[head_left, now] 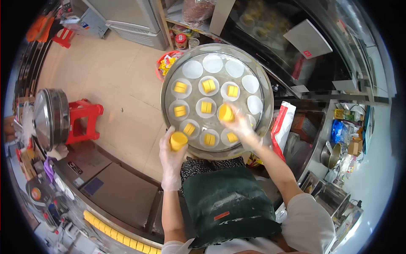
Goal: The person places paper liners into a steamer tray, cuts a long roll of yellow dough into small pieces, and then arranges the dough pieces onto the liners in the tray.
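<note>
In front of me is a large round metal steamer tray laid with white paper rounds. Several rounds carry a yellow dough piece with a groove across the middle. My left hand, in a clear glove, is closed around a thick yellow dough piece at the tray's near left rim. Over the right half of the tray, my right hand, also gloved, grips another yellow dough piece above a paper round. Its fingers are partly blurred, and the hand and forearm hide some of the near right rounds.
A long row of yellow dough pieces lies along the counter at lower left. Stacked steamer pots stand beside a red stool. A red basket sits beyond the tray, and a red and white bag is at its right.
</note>
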The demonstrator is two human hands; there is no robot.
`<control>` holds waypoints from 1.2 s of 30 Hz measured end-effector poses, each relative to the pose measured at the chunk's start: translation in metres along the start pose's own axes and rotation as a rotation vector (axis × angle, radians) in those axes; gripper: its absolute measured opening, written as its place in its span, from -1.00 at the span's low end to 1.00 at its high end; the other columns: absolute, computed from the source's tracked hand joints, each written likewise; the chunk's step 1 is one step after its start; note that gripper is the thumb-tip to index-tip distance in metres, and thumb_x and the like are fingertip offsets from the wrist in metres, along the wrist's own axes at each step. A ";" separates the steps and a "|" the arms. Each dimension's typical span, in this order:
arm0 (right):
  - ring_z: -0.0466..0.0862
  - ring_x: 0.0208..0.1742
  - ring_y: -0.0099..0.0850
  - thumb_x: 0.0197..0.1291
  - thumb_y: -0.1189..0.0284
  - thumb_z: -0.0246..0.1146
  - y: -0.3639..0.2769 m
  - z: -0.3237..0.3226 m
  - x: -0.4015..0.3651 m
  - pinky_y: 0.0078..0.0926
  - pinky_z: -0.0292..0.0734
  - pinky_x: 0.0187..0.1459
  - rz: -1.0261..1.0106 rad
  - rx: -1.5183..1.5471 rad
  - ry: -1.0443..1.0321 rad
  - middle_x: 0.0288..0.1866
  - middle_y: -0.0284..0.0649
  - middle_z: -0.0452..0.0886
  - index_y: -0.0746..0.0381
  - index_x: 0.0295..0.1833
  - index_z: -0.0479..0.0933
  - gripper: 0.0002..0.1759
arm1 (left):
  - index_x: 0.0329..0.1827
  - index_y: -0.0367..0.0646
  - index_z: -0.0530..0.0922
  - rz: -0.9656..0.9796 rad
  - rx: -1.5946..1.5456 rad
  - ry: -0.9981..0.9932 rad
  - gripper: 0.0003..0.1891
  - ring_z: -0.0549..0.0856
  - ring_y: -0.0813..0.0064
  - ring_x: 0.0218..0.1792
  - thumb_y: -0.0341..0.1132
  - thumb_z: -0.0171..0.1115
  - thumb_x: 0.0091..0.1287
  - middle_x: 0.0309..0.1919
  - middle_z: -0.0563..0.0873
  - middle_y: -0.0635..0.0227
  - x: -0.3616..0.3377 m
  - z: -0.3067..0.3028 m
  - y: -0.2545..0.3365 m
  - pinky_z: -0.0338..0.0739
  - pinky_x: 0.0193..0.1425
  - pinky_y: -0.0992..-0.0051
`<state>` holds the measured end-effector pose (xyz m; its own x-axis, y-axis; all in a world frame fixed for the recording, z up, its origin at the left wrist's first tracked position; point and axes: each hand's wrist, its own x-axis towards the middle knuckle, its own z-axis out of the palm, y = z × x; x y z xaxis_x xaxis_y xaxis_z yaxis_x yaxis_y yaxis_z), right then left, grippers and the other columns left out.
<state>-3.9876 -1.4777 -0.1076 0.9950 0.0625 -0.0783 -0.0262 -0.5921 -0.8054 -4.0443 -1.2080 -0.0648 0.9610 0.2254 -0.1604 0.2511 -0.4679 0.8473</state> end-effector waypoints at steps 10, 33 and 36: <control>0.53 0.31 -0.01 0.03 0.50 0.43 0.071 0.019 0.213 -0.17 0.51 0.30 -0.108 -0.180 0.050 0.29 -0.03 0.51 0.20 0.34 0.43 -0.31 | 0.24 -0.07 0.56 0.373 0.253 -0.056 -0.34 0.58 0.03 0.11 -0.48 0.55 -0.03 0.07 0.65 0.17 0.244 0.158 -0.017 0.56 0.20 0.12; 0.45 0.43 -0.02 0.06 0.54 0.42 0.098 0.035 0.245 -0.19 0.38 0.43 -0.161 -0.294 0.062 0.39 0.01 0.48 0.20 0.46 0.37 -0.22 | 0.34 -0.14 0.47 0.411 0.317 -0.117 -0.27 0.51 -0.04 0.25 -0.58 0.47 0.00 0.19 0.56 0.09 0.282 0.197 -0.044 0.50 0.32 0.13; 0.44 0.44 -0.01 0.11 0.52 0.43 0.073 0.018 0.203 -0.18 0.38 0.44 -0.067 -0.276 0.169 0.40 0.05 0.47 0.20 0.49 0.34 -0.21 | 0.44 -0.16 0.39 0.440 0.194 -0.066 -0.20 0.51 -0.05 0.26 -0.59 0.45 0.04 0.23 0.52 0.04 0.250 0.163 -0.022 0.49 0.32 0.13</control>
<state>-3.7897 -1.4936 -0.1934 0.9962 -0.0119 0.0861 0.0437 -0.7882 -0.6138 -3.7911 -1.2808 -0.2058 0.9845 -0.0815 0.1550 -0.1700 -0.6586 0.7331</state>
